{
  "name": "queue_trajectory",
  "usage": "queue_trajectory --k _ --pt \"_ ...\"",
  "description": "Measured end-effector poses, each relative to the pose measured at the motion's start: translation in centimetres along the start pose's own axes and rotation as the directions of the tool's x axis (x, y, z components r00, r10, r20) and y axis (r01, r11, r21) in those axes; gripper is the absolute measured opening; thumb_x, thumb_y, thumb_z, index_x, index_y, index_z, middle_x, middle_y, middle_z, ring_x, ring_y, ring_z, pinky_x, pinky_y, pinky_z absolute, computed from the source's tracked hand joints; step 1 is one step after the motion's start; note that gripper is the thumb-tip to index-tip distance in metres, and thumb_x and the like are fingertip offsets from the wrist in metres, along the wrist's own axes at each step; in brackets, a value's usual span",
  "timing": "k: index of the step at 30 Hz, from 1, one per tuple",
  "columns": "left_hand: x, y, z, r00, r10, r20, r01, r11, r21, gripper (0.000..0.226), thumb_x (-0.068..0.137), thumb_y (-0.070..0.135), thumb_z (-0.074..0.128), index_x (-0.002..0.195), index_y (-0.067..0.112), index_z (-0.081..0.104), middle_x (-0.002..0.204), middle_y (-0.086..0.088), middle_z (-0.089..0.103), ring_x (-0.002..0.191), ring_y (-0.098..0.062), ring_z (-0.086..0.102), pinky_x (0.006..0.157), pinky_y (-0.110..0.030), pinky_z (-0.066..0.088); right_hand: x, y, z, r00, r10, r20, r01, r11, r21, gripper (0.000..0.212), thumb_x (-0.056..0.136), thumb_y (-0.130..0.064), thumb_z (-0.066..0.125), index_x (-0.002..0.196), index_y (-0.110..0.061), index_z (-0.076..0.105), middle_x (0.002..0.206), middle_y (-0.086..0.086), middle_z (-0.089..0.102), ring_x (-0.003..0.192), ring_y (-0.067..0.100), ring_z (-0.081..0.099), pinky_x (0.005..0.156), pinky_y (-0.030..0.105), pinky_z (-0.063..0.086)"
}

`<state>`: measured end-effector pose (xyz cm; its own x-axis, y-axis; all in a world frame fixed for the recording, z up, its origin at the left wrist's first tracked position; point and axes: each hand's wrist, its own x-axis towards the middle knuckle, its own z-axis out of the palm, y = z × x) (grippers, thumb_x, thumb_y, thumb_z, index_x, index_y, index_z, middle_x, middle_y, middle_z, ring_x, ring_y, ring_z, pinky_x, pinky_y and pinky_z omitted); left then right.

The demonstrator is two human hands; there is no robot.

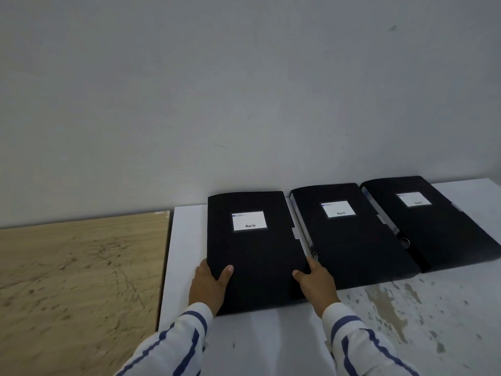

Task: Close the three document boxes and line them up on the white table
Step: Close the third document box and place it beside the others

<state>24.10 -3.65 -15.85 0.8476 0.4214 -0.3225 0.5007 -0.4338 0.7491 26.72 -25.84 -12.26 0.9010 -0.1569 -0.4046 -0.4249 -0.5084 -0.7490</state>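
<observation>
Three black document boxes lie flat and shut in a row on the white table (pixel 257 346), each with a white label on top. The left box (pixel 254 248) sits nearest me. My left hand (pixel 210 287) grips its near left corner, thumb on the lid and fingers around the side. My right hand (pixel 317 284) holds its near right edge, thumb on the lid, fingers in the gap beside the middle box (pixel 349 234). The right box (pixel 431 221) lies against the middle one, angled slightly like it.
A grey wall (pixel 244 90) rises directly behind the boxes. A scuffed wooden surface (pixel 76 280) adjoins the table's left edge. The table's right part (pixel 393 310) has patches of worn, peeling paint.
</observation>
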Motion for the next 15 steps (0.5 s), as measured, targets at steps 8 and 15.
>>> queue_trajectory --k 8,15 --pt "1.1 0.4 1.6 0.997 -0.068 -0.023 0.069 0.995 0.078 0.076 0.084 0.06 0.054 0.142 0.015 0.034 0.145 -0.013 0.042 0.133 -0.042 0.038 0.108 -0.057 0.037 2.4 0.4 -0.4 0.999 0.03 0.034 -0.028 0.998 -0.053 0.051 0.091 -0.019 0.058 0.139 -0.02 0.042 0.135 0.008 0.052 0.122 0.029 0.051 0.1 0.037 0.043" --pt "1.6 0.2 2.3 0.998 -0.043 -0.045 0.047 0.995 0.09 0.072 0.086 0.057 0.054 0.141 0.016 0.034 0.145 -0.012 0.043 0.135 -0.04 0.036 0.114 -0.056 0.029 3.5 0.9 0.0 0.998 0.056 0.038 -0.052 0.993 -0.103 0.059 0.092 -0.023 0.057 0.145 -0.021 0.031 0.142 0.009 0.047 0.126 0.03 0.048 0.102 0.039 0.043"
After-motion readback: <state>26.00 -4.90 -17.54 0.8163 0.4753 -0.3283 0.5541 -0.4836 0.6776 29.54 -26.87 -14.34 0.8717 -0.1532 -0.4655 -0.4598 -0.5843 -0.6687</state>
